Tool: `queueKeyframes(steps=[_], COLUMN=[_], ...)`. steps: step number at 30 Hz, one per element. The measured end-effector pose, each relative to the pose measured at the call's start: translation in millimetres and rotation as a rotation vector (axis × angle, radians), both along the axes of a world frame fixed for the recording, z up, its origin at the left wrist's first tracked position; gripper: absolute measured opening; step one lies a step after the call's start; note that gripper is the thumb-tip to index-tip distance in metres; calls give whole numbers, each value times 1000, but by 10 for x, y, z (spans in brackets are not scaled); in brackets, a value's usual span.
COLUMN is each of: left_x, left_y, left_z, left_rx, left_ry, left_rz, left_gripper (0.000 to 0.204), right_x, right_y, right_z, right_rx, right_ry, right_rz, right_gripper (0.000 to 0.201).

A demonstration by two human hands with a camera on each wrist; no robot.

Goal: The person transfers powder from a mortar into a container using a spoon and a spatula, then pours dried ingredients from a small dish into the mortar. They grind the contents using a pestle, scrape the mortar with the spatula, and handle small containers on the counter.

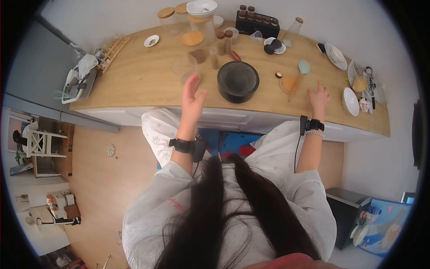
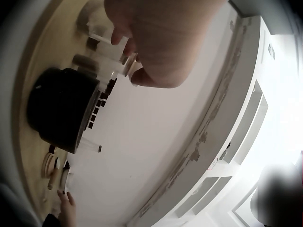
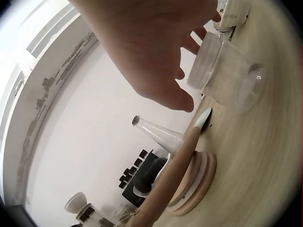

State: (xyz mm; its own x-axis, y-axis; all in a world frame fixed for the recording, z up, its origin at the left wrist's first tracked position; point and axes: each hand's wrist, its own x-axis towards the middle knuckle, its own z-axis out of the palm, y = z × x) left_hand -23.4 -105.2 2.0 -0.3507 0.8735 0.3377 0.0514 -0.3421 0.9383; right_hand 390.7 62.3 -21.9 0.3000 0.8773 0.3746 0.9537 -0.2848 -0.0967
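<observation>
My left hand (image 1: 192, 99) is raised over the front of the wooden counter, fingers extended and palm facing inward, holding nothing. Just beyond its fingertips stands a clear jar (image 1: 181, 67). To its right sits a black pot (image 1: 237, 92). My right hand (image 1: 318, 97) hovers over the counter's right side, its fingers loosely spread. In the right wrist view, a clear, uncapped jar (image 3: 232, 75) stands close by its fingers and thumb. Left of this hand lies a spatula with a mint head (image 1: 304, 67) and wooden handle (image 3: 173, 175), beside a round wooden lid (image 1: 288, 83).
Two brown-capped spice jars (image 1: 228, 42) stand behind the pot, with a black spice rack (image 1: 257, 24) at the wall. A white bowl (image 1: 350, 101) and a wire basket (image 1: 358, 74) are at the right. A wooden rack (image 1: 114, 54) stands far left.
</observation>
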Motion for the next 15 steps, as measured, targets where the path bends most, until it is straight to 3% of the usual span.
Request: queueKeyframes(steps=[1,3,4,6,9,13,15], left_x=[-13,-39,-46,-37,-21,-57,-93], left_y=[49,202,295,501,783,1199,1411], left_z=[-1,16,29,58,131,117,11], left_rx=[1,31,31,52,64,9,-92], left_ry=[-2,1,5,-5,55,110,137], left_rz=[10,-46,-44,-96,-116,-83,-5], left_gripper=[58,58,58,59,64,70,75], right_x=[-49,-206,-286,-497,-924,-1149,-1218], right_y=[5,-23,29,198,275,472,502], right_z=[29,167,144,133,187,25,75], right_rx=[1,163,163,129,-41,-117,-278], right_ry=[-2,-10,-6,132,149,85,-4], right_rz=[10,259,261,629,637,622,605], right_gripper=[58,56,56,55,50,44,43])
